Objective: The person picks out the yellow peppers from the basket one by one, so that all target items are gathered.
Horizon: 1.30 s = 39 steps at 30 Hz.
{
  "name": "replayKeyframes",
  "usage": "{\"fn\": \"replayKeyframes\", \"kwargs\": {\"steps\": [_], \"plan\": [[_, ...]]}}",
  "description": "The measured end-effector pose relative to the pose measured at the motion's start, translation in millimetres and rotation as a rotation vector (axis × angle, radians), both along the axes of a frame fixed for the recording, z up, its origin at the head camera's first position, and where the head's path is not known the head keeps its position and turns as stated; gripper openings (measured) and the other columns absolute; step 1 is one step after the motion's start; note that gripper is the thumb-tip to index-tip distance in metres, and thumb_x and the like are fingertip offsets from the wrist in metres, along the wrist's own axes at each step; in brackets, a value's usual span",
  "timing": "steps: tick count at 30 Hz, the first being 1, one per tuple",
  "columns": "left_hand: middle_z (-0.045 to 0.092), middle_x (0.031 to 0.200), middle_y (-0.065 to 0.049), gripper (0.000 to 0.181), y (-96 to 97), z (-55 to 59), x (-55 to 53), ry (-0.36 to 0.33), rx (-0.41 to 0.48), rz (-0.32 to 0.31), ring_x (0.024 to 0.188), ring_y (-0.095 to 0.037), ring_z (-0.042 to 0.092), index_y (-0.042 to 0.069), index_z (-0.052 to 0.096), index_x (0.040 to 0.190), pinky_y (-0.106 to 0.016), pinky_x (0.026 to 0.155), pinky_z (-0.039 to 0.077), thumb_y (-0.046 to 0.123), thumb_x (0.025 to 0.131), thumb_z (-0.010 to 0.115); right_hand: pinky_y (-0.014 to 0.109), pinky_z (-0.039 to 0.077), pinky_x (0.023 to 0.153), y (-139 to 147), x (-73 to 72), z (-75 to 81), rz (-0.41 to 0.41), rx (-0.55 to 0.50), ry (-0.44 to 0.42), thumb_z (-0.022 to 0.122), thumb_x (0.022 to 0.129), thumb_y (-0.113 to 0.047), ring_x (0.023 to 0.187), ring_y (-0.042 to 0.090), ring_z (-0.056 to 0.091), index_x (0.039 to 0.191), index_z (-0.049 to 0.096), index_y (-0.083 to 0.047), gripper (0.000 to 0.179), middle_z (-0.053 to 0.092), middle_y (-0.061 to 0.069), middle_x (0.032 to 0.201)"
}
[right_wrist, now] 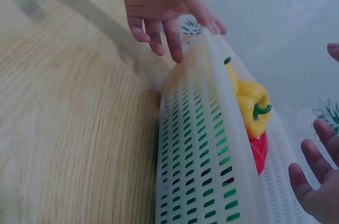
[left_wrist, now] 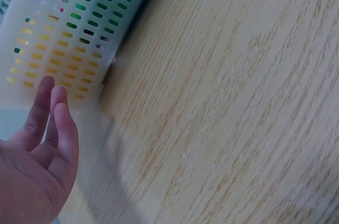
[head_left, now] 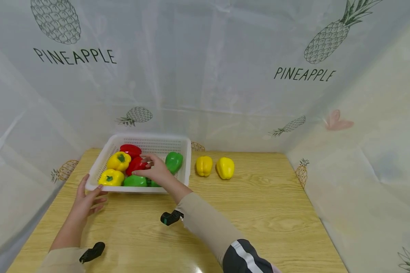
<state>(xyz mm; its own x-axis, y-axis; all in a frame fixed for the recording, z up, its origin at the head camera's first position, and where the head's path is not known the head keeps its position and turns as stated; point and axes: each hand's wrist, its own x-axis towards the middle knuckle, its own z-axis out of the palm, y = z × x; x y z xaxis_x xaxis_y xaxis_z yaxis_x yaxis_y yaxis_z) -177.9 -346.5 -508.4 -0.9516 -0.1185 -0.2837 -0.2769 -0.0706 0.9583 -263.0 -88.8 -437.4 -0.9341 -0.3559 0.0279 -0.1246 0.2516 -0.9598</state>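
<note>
A white slatted basket [head_left: 186, 163] holds red, yellow and green bell peppers. At its front left corner, my left hand [head_left: 83, 201] touches the wall with fairly straight fingers; the left wrist view shows fingertips against the holes. Above the peppers, my right hand [head_left: 157, 172] hovers with fingers spread and nothing between them, nearest a red bell pepper [head_left: 135, 165]. Two yellow bell peppers [head_left: 119, 161] lie on the basket's left side, and another red bell pepper [head_left: 130, 150] is behind. A green bell pepper [head_left: 135, 181] lies at the front, another green bell pepper [head_left: 174, 162] at the right.
Right of the basket, a yellow bell pepper [head_left: 204, 166] and a second yellow bell pepper [head_left: 225, 168] stand on the wooden table [head_left: 259, 212]. A pineapple-print curtain [head_left: 208, 76] hangs behind the table and along its sides.
</note>
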Motion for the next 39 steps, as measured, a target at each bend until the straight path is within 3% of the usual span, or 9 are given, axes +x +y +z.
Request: {"fn": "replayKeyframes", "kwargs": {"steps": [5, 9, 14, 24, 33, 39], "plan": [[0.07, 0.086, 0.015, 0.085, 0.5, -1.4, -0.5, -0.01, -0.005, -0.006, 0.075, -0.012, 0.069, 0.053, -0.012, 0.149, -0.029, 0.065, 0.057, 0.038, 0.1, 0.055, 0.02, 0.048, 0.078, -13.6, -8.7, 0.6, 0.03, 0.05, 0.009, 0.083, 0.079, -0.025, 0.101, 0.014, 0.056, 0.131, 0.059, -0.019, 0.058, 0.062, -0.008, 0.113], [0.069, 0.086, 0.015, 0.084, 0.6, -1.0, -1.3, -0.021, -0.01, -0.004, 0.074, -0.011, 0.069, 0.053, -0.012, 0.149, -0.028, 0.065, 0.057, 0.038, 0.1, 0.055, 0.021, 0.048, 0.079, -23.1, -16.5, -0.2, 0.084, 0.089, 0.019, 0.085, 0.078, -0.023, 0.104, 0.017, 0.057, 0.133, 0.058, -0.015, 0.062, 0.061, -0.001, 0.119], [0.069, 0.085, 0.015, 0.085, 0.0, 0.4, -2.4, -0.027, -0.004, 0.0, 0.073, -0.012, 0.069, 0.05, -0.014, 0.15, -0.029, 0.064, 0.056, 0.036, 0.101, 0.054, 0.021, 0.048, 0.076, -34.0, -26.5, -0.7, 0.129, 0.131, 0.004, 0.086, 0.076, -0.022, 0.103, 0.016, 0.056, 0.133, 0.058, -0.019, 0.064, 0.061, -0.001, 0.12], [0.069, 0.086, 0.013, 0.086, 2.5, 3.0, -0.6, -0.035, -0.021, 0.01, 0.075, -0.013, 0.069, 0.053, -0.011, 0.15, -0.029, 0.063, 0.057, 0.041, 0.098, 0.057, 0.017, 0.048, 0.076, -51.1, -41.0, -3.8, 0.2, 0.206, 0.026, 0.085, 0.077, -0.019, 0.102, 0.014, 0.057, 0.131, 0.059, -0.019, 0.059, 0.059, 0.0, 0.124], [0.07, 0.087, 0.014, 0.085, 4.1, 0.1, -1.2, -0.038, -0.028, -0.002, 0.076, -0.013, 0.069, 0.055, -0.011, 0.148, -0.03, 0.064, 0.057, 0.041, 0.099, 0.056, 0.017, 0.049, 0.079, -59.8, -44.0, -9.3, 0.175, 0.236, 0.014, 0.085, 0.077, -0.019, 0.097, 0.008, 0.054, 0.128, 0.062, -0.021, 0.056, 0.058, -0.005, 0.125], [0.069, 0.086, 0.015, 0.084, 5.1, 1.7, -0.1, -0.051, -0.03, 0.004, 0.075, -0.011, 0.068, 0.052, -0.014, 0.149, -0.028, 0.065, 0.056, 0.039, 0.1, 0.053, 0.02, 0.046, 0.09, -68.6, -47.9, -18.7, 0.173, 0.291, 0.024, 0.085, 0.077, -0.023, 0.109, 0.01, 0.053, 0.132, 0.061, -0.025, 0.06, 0.055, -0.011, 0.133]]}}
